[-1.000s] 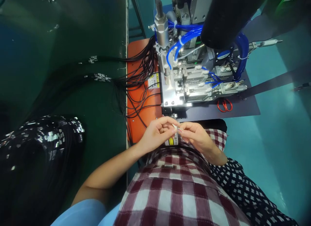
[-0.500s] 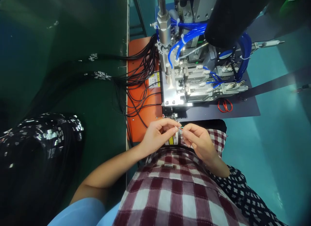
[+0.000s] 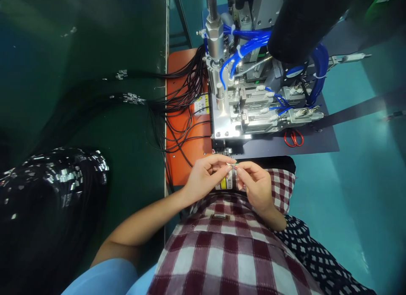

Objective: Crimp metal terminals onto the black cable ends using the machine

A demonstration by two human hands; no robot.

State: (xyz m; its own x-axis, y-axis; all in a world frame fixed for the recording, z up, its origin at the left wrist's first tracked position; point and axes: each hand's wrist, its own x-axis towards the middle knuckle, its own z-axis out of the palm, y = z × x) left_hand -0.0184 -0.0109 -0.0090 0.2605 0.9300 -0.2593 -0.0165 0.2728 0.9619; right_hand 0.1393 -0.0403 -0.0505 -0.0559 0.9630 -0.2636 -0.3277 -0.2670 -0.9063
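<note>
Between my fingertips, in front of the machine's near edge, are thin coloured wires point(image 3: 234, 165), with green and reddish strands showing. My left hand point(image 3: 205, 176) pinches them between thumb and index finger, its other fingers curled behind. From the other side my right hand point(image 3: 257, 184) pinches the same wires, thumb and index fingertip close to those of the left. The ends of the wires are too small to make out. Just below the fingertips sits a white and yellow label point(image 3: 226, 184), partly covered by my hands.
A metal machine point(image 3: 228, 126) with blue air tubes point(image 3: 253, 45) stands ahead. Black cables point(image 3: 187, 96) run over an orange plate point(image 3: 180, 159) to the dark green surface on the left, where a large cable bundle point(image 3: 63, 176) lies. Red-handled scissors point(image 3: 294, 138) lie at right.
My right hand and forearm have shifted slightly left, bringing the fingertips nearer my left hand. The left hand stays almost still, and less of the wires' length shows between them.
</note>
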